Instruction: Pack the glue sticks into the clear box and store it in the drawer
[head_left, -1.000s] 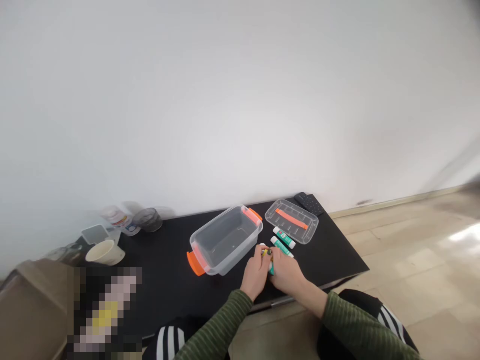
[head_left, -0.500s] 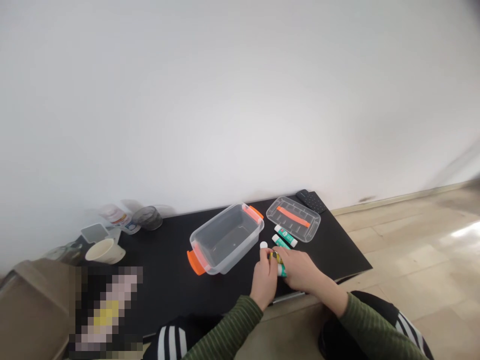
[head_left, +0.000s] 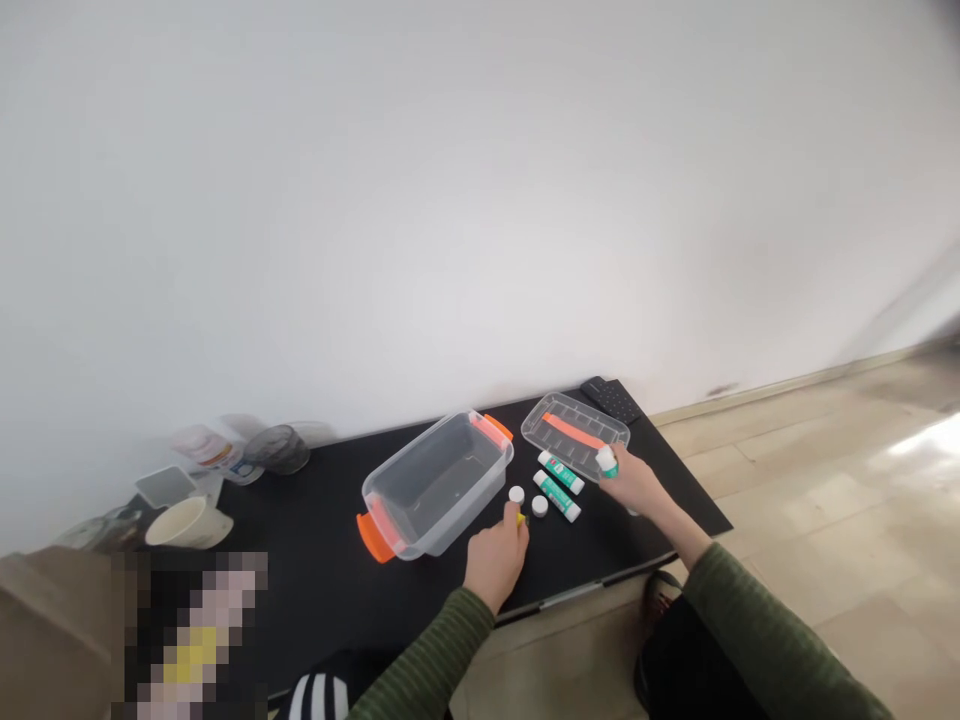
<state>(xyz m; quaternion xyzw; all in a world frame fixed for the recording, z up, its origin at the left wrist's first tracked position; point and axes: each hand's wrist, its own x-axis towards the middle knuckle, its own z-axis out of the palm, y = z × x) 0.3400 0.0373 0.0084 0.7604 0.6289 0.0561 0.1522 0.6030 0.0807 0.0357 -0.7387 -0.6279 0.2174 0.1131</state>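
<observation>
My right hand (head_left: 637,482) is closed around a green-and-white glue stick (head_left: 607,462), its white end pointing up, over the near edge of a clear lid (head_left: 550,436) with an orange handle. My left hand (head_left: 496,560) is closed on a small yellow thing (head_left: 520,518), mostly hidden by the fingers. Just beyond its fingertips is a round white piece (head_left: 516,494), with another white piece (head_left: 539,506) to the right. Two more glue sticks, a far one (head_left: 561,472) and a near one (head_left: 557,497), lie side by side between my hands.
A clear plastic box (head_left: 442,490) with orange latches stands left of the glue sticks. Farther left are a paper cup (head_left: 189,523), a white bottle (head_left: 217,453) and a dark mesh holder (head_left: 277,450). A black keyboard-like item (head_left: 611,398) lies at the back right corner.
My hands have moved apart. The right hand went right and up with a glue stick, while the left stayed low with the yellow thing. Two white round pieces now show between them.
</observation>
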